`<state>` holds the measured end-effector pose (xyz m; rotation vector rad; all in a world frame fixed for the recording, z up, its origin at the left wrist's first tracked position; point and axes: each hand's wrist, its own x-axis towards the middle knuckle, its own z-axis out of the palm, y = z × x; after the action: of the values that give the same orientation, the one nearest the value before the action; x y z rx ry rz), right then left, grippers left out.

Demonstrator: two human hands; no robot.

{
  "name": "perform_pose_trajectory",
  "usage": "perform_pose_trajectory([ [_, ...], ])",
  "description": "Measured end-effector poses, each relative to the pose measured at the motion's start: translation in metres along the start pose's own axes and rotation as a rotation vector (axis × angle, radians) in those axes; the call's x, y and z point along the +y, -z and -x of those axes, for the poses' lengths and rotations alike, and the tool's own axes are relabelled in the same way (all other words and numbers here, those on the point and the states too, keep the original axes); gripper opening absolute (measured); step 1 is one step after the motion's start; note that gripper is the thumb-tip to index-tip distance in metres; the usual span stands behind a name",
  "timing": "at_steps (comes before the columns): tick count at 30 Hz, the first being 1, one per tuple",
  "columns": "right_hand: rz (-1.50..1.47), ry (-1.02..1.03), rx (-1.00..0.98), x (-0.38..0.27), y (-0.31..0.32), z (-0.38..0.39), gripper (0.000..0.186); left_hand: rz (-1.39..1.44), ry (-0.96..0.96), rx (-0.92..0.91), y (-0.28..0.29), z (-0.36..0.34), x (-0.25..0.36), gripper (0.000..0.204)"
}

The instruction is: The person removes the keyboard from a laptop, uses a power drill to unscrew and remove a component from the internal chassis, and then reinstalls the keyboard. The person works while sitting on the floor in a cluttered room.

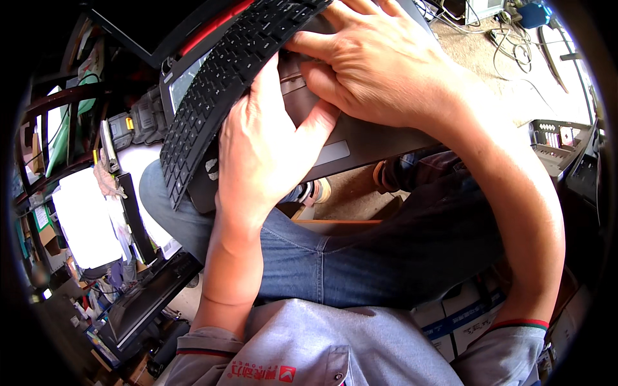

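A black laptop keyboard (215, 90) is lifted off at a slant and slightly bowed, above the dark laptop base (380, 132) on my lap. My left hand (257, 151) lies palm down over the base, beside the keyboard's lower edge. Its thumb is stretched away from the forefinger; the other fingers disappear beneath the keyboard. From the right, my right hand (380, 71) reaches across with bent fingers at the keyboard's edge. Its thumb is tucked in, close to the left thumb. What lies under the keyboard is mostly hidden.
A dark screen with a red edge (215, 27) stands beyond the keyboard. White papers (90, 215) lie at the left, above a black monitor (151, 299). Tangled cables (515, 51) trail over the floor at the far right, near a dark plastic crate (557, 145).
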<state>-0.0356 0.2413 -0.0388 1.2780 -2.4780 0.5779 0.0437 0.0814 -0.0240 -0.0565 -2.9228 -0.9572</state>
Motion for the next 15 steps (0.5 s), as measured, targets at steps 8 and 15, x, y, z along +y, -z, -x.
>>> perform_pose_trajectory([
  [8, -0.171, -0.014, -0.049, 0.007, -0.002, 0.003, 0.033, -0.016, 0.011, 0.007, 0.000, 0.000, 0.003, 0.077],
  [15, -0.145, -0.040, 0.104, 0.004, -0.010, 0.001, 0.034, -0.030, -0.138, 0.092, -0.007, -0.001, -0.010, 0.076],
])
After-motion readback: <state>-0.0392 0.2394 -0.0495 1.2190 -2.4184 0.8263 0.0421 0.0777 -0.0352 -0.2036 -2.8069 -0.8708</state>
